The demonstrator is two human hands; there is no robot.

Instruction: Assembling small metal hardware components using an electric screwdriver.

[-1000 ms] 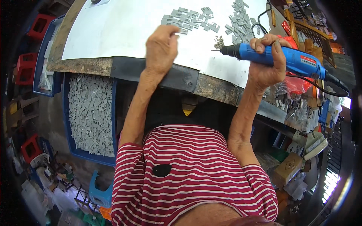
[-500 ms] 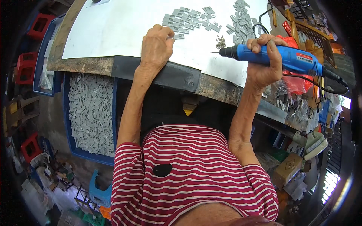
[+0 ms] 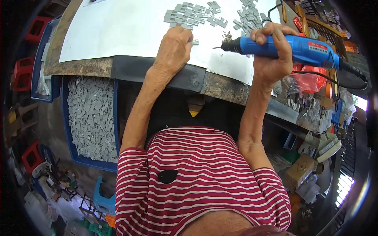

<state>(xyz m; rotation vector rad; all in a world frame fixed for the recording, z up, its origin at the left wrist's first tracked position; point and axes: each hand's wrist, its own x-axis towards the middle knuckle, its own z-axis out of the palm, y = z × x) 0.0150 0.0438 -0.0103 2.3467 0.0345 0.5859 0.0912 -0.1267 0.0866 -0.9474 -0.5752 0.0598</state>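
My right hand (image 3: 275, 53) is wrapped around a blue electric screwdriver (image 3: 303, 49), held nearly level above the table with its thin bit pointing left. My left hand (image 3: 173, 49) has its fingers curled down at the white sheet. Beside its fingertips a small flat grey piece (image 3: 195, 42) sticks out; the rest of it is hidden by the fingers. Just beyond this hand lie several grey pieces (image 3: 183, 16) in loose rows. A little heap of tiny screws (image 3: 227, 37) sits behind the screwdriver's nose.
More grey pieces (image 3: 249, 19) are piled at the far right of the white sheet (image 3: 110, 35). Below the table's left edge stands a blue crate (image 3: 71, 133) full of similar pieces. The screwdriver's black cable (image 3: 354, 70) runs off right, near a red plastic bag (image 3: 311, 80).
My left hand has shifted right and slightly nearer, and the grey piece at its fingers has moved with it. The screwdriver has moved slightly left and up in the picture. The whole view has shifted a little.
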